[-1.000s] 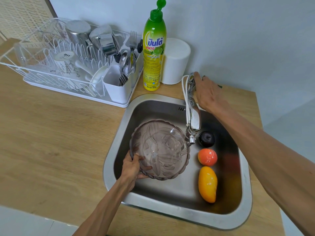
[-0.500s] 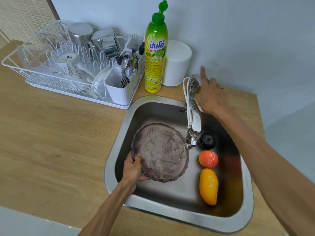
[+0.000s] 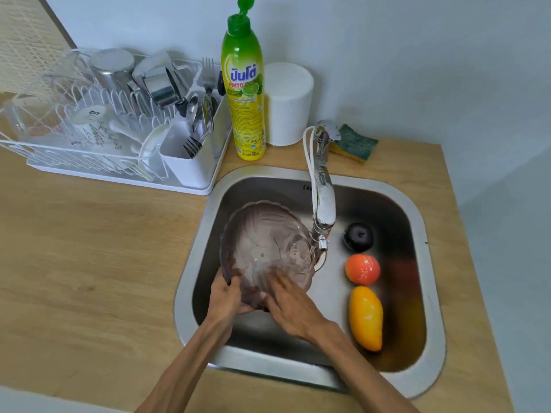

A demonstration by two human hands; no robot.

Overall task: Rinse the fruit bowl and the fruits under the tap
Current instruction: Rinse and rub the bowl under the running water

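Observation:
A tinted, see-through fruit bowl (image 3: 262, 239) is tilted in the steel sink (image 3: 429, 263), its rim close under the tap's spout (image 3: 323, 216). My left hand (image 3: 228, 296) grips the bowl's near rim. My right hand (image 3: 290, 302) lies with straight fingers against the bowl's inside, blurred by motion. On the sink floor to the right lie three fruits in a row: a dark plum (image 3: 357, 236), a red-orange fruit (image 3: 362, 269) and a yellow mango (image 3: 365, 318).
A green dish-soap bottle (image 3: 244, 84) and a white canister (image 3: 287, 104) stand behind the sink. A sponge (image 3: 354, 143) lies by the tap's base. A white drying rack (image 3: 113, 120) with cutlery and cups fills the back left of the wooden counter (image 3: 89, 248).
My right hand has left the tap handle and come down into the bowl. The bowl has tipped up more steeply in my left hand.

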